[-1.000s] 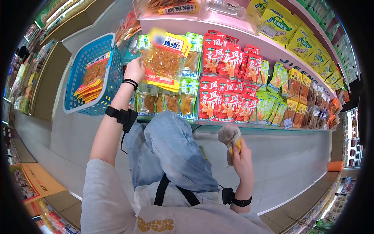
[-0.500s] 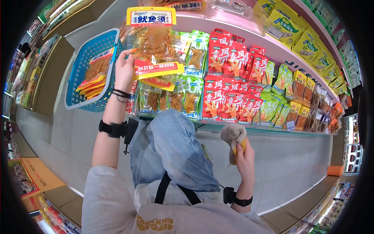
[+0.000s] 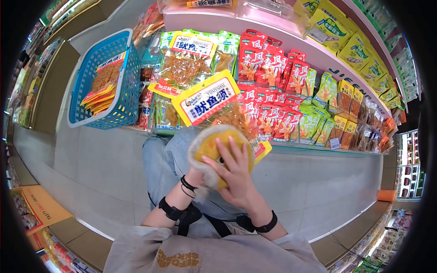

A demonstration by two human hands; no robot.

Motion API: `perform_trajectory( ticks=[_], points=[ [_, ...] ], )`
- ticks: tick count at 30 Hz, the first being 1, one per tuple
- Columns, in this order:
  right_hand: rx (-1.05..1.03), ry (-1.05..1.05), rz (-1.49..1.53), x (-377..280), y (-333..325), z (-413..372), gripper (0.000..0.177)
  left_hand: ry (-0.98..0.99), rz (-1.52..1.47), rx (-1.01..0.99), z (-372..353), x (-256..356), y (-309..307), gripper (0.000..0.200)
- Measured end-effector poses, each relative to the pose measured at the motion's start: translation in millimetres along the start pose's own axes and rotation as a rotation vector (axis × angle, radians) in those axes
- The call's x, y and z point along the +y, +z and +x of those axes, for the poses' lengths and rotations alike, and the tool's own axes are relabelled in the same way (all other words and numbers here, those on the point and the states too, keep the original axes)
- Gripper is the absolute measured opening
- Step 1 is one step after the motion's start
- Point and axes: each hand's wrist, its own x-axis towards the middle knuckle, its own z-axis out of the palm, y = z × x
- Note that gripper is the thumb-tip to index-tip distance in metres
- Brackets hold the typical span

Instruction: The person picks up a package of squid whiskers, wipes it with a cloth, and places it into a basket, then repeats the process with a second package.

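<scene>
A dried squid snack bag (image 3: pixel 214 102) with yellow ends and a clear middle is tilted above my knees, in front of the display. Over its lower part lies a yellow and grey cloth (image 3: pixel 207 152). My right hand (image 3: pixel 234 170) grips this cloth from above, its fingers lying across the yellow side. My left hand (image 3: pixel 196 176) is beneath the cloth's left edge; its fingers are hidden, so its grip on cloth or bag does not show. Another squid bag (image 3: pixel 186 63) rests on green snack packs just beyond.
At the left, a blue basket (image 3: pixel 102 120) contains several squid bags. Red snack packs (image 3: pixel 273 66) and green packs (image 3: pixel 314 125) fill the glass-edged display. Yellow bags (image 3: pixel 334 29) stand on the pink shelf (image 3: pixel 273 38) behind. An orange box (image 3: pixel 43 207) sits at lower left.
My left hand has come down from the raised squid bag to beneath the cloth. My right hand has carried the cloth leftward onto a squid bag. One squid bag now lies on the display.
</scene>
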Motion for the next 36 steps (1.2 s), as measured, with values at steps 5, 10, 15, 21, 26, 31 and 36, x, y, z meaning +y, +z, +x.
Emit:
perform_trajectory(
  ticks=[5, 10, 15, 21, 26, 31, 36],
  points=[
    [-0.050, 0.131, -0.118, 24.0, 38.1, 3.1, 0.059, -0.084, -0.574, -0.092, 2.5, -12.8, 1.3, 0.051],
    [0.319, 0.302, -0.120, 55.3, 46.6, -0.2, 0.048, -0.203, -0.575, -0.021, 17.4, -1.8, 13.9, 0.050],
    [0.635, 0.861, 0.441, 116.7, 11.9, -32.4, 0.037, -0.259, -0.651, -0.172, 8.2, 14.3, 15.4, 0.054],
    [1.164, 0.793, 0.579, 93.4, -35.2, -45.4, 0.043, -0.212, -0.543, -0.187, 9.7, -0.8, 9.4, 0.054],
    [0.212, 0.357, 0.112, 27.0, 4.9, -3.1, 0.042, -0.213, -0.316, -0.172, 10.3, -0.4, 14.4, 0.055],
    [-0.010, 0.187, -0.122, 14.9, 34.0, 12.1, 0.063, -0.088, -0.235, -0.148, 0.7, -23.4, -4.8, 0.055],
    [0.233, 0.332, 0.015, 59.6, 17.0, -2.8, 0.057, -0.285, -0.296, -0.224, 9.7, 2.1, 13.1, 0.062]
  ],
)
